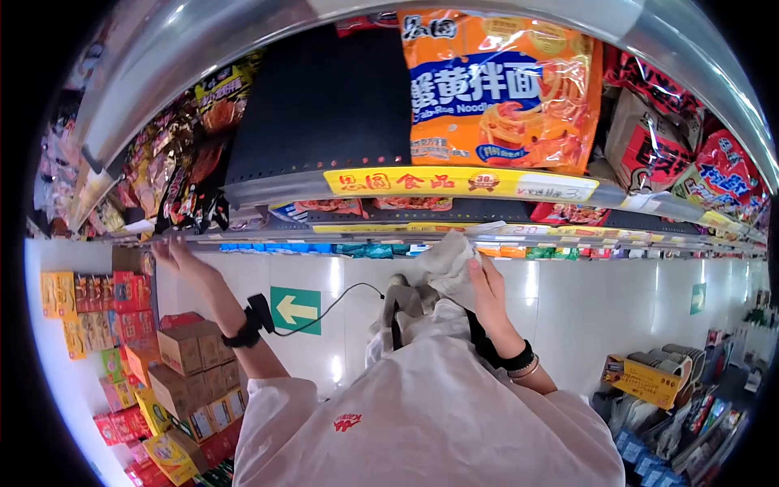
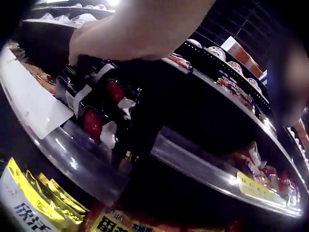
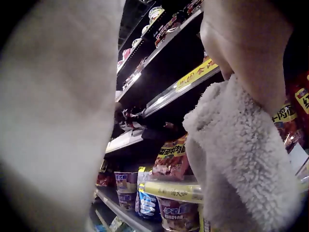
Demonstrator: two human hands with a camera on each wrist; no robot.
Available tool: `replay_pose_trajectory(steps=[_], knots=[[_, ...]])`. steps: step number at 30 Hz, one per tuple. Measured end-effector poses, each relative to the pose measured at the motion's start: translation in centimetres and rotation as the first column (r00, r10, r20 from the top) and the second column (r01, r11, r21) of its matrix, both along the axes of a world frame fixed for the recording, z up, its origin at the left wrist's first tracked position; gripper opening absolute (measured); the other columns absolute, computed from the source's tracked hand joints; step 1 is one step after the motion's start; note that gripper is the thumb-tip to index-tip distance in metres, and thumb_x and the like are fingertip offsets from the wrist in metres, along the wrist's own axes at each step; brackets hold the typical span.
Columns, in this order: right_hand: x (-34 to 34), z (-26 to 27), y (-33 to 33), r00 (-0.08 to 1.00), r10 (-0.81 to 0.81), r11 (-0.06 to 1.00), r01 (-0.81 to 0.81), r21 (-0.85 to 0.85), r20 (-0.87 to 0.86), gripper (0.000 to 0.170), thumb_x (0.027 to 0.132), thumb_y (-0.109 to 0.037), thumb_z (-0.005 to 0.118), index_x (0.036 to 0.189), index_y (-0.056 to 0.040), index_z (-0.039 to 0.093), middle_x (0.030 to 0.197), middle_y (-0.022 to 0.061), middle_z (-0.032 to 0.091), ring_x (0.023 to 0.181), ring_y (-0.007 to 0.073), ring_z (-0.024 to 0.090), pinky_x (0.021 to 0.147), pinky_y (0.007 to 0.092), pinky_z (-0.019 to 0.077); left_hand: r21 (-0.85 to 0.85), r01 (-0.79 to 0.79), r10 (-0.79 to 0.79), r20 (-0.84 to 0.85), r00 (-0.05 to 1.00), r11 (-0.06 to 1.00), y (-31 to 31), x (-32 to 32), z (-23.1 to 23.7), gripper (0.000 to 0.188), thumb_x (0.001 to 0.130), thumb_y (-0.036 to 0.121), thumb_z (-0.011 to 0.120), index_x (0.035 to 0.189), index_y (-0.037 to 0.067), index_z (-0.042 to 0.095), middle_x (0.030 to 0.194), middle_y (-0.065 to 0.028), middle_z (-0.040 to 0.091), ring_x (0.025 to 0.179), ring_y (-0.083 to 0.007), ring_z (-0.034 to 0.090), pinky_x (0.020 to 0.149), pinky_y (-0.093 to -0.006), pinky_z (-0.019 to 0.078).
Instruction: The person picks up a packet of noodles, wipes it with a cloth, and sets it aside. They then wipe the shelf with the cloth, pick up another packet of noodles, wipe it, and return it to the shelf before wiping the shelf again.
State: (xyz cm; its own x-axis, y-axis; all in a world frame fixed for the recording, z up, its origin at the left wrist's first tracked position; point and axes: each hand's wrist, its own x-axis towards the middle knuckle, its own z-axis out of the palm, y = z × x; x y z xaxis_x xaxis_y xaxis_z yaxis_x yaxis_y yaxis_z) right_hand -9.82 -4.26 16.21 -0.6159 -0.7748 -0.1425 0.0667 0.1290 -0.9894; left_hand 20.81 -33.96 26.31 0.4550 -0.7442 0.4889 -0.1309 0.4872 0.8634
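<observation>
My right hand grips a white fluffy cloth in front of the shelf edge. Close up in the right wrist view, the cloth hangs down from the fingers, its pile thick and shaggy. On the other side, my left hand reaches to the shelf front with fingers loosely extended, below some dark packets. In the left wrist view that hand reaches over black packets with red and white patches; its fingertips are hidden there.
An orange crab-roe noodle bag stands on the upper shelf beside a bare black stretch. A yellow label strip runs along the shelf edge. Stacked cartons stand on the floor at left. A yellow box lies at right.
</observation>
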Motion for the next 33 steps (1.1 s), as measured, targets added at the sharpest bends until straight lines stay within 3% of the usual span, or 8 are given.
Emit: replay_pose_trajectory(steps=[6, 8, 10, 12, 14, 16, 26, 33], knots=[[0.1, -0.8, -0.4, 0.999, -0.030, 0.998, 0.030, -0.058, -0.009, 0.035, 0.090, -0.027, 0.044, 0.104, 0.0038, 0.050, 0.064, 0.0001, 0.042, 0.062, 0.0065, 0.036, 0.055, 0.0214, 0.0333, 0.155, 0.018, -0.034, 0.102, 0.994, 0.988, 7.2, -1.7, -7.6, 0.032, 0.085, 0.007, 0.039, 0.117, 0.001, 0.042, 0.114, -0.0088, 0.044, 0.090, -0.0166, 0.047, 0.077, -0.0282, 0.0410], [0.2, -0.6, -0.7, 1.000, -0.013, 0.999, 0.013, -0.052, 0.004, 0.034, 0.090, -0.027, 0.044, 0.104, 0.0039, 0.049, 0.064, 0.0000, 0.041, 0.062, 0.0071, 0.035, 0.055, 0.0217, 0.0333, 0.428, 0.441, -0.417, -0.155, 0.896, 0.789, 8.7, 0.2, -16.4, 0.031, 0.086, 0.011, 0.042, 0.116, 0.005, 0.043, 0.107, -0.0064, 0.049, 0.085, -0.0123, 0.047, 0.073, -0.0257, 0.0395], [0.4, -0.5, -0.9, 1.000, 0.002, 0.999, -0.001, -0.043, 0.015, 0.034, 0.090, -0.027, 0.044, 0.103, 0.0040, 0.049, 0.063, -0.0001, 0.041, 0.062, 0.0076, 0.035, 0.055, 0.0219, 0.0333, 0.561, 0.200, -0.595, 0.739, 0.316, 0.803, 10.6, 2.5, -30.0, 0.034, 0.087, 0.021, 0.044, 0.117, 0.005, 0.043, 0.111, -0.0117, 0.049, 0.090, -0.0229, 0.050, 0.080, -0.0293, 0.0403], [0.6, -0.7, -1.1, 1.000, 0.004, 0.998, -0.004, -0.067, 0.004, 0.033, 0.090, -0.027, 0.044, 0.097, 0.0044, 0.049, 0.062, 0.0009, 0.040, 0.061, 0.0086, 0.034, 0.055, 0.0226, 0.0335, 0.650, 0.526, -0.561, 0.752, -0.345, 0.548, 13.3, 4.0, -37.6, 0.030, 0.086, 0.023, 0.045, 0.111, 0.008, 0.049, 0.113, -0.0140, 0.048, 0.100, -0.0248, 0.047, 0.079, -0.0308, 0.0421], [0.7, -0.8, -1.3, 1.000, 0.030, 0.999, -0.030, -0.037, -0.005, 0.032, 0.090, -0.027, 0.044, 0.094, 0.0042, 0.049, 0.062, 0.0015, 0.040, 0.061, 0.0090, 0.034, 0.055, 0.0230, 0.0335, 0.910, 0.371, -0.867, -0.329, 0.375, -0.185, 18.6, -1.1, -31.0, 0.033, 0.085, 0.026, 0.045, 0.111, 0.006, 0.050, 0.115, -0.0144, 0.048, 0.098, -0.0243, 0.051, 0.079, -0.0294, 0.0431], [0.8, -0.7, -1.6, 0.998, 0.057, 0.998, -0.057, -0.012, -0.013, 0.032, 0.090, -0.027, 0.044, 0.092, 0.0040, 0.048, 0.062, 0.0021, 0.040, 0.061, 0.0094, 0.034, 0.054, 0.0233, 0.0336, 0.865, 0.110, -0.764, -0.486, 0.424, -0.490, 19.7, 0.5, -37.5, 0.038, 0.085, 0.029, 0.044, 0.111, 0.003, 0.050, 0.105, -0.0149, 0.054, 0.094, -0.0239, 0.055, 0.075, -0.0296, 0.0453], [2.2, -0.8, -2.2, 0.989, 0.145, 0.987, -0.144, 0.074, -0.011, 0.031, 0.089, -0.026, 0.044, 0.100, 0.0031, 0.049, 0.061, 0.0030, 0.040, 0.060, 0.0097, 0.034, 0.054, 0.0251, 0.0341, 0.946, -0.176, -0.875, -0.168, 0.454, -0.273, 22.3, 2.7, -39.8, 0.043, 0.084, 0.037, 0.043, 0.107, 0.002, 0.054, 0.082, -0.0133, 0.058, 0.082, -0.0223, 0.057, 0.065, -0.0293, 0.0470], [2.6, -0.6, -2.1, 0.966, 0.259, 0.963, -0.258, 0.077, -0.006, 0.030, 0.089, -0.023, 0.045, 0.105, 0.0025, 0.049, 0.061, 0.0016, 0.038, 0.059, 0.0084, 0.033, 0.053, 0.0224, 0.0323, 0.836, 0.307, -0.418, -0.505, 0.755, -0.455, 20.8, 5.4, -37.3, 0.058, 0.078, 0.049, 0.044, 0.115, 0.005, 0.047, 0.090, -0.0126, 0.057, 0.080, -0.0232, 0.055, 0.072, -0.0357, 0.0442]])
